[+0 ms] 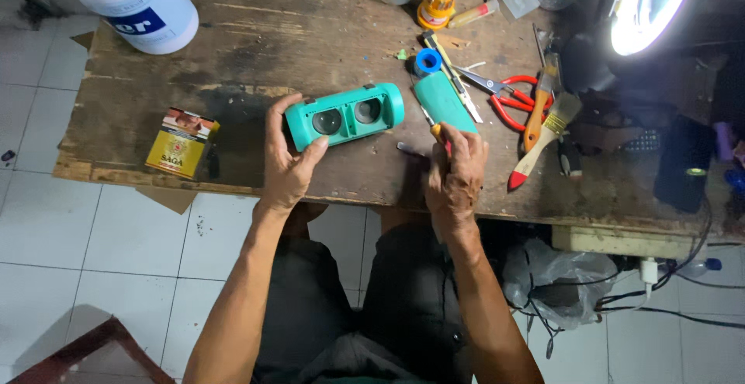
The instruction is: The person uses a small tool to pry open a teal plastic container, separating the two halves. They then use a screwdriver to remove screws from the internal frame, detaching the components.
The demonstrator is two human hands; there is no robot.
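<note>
Head view: left hand (pixel 285 165) grips a teal twin-cone speaker (pixel 345 115), open-faced, on a worn table (pixel 248 50). Right hand (pixel 455 173) closes around a screwdriver (pixel 439 132) beside the teal cover (pixel 444 102).

Materials and finishes, workbench items

Speaker shell (pixel 345 115): smooth teal plastic, slight sheen. Loose cover (pixel 443 101): same plastic, matt. Table (pixel 256 50): rough, stained wood. Scissors (pixel 508 97): bare metal blades, glossy red plastic handles. Brush (pixel 543 137): painted wood handle.

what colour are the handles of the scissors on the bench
Red. The scissors lie on the bench's right side, clearest in the head view.
</note>
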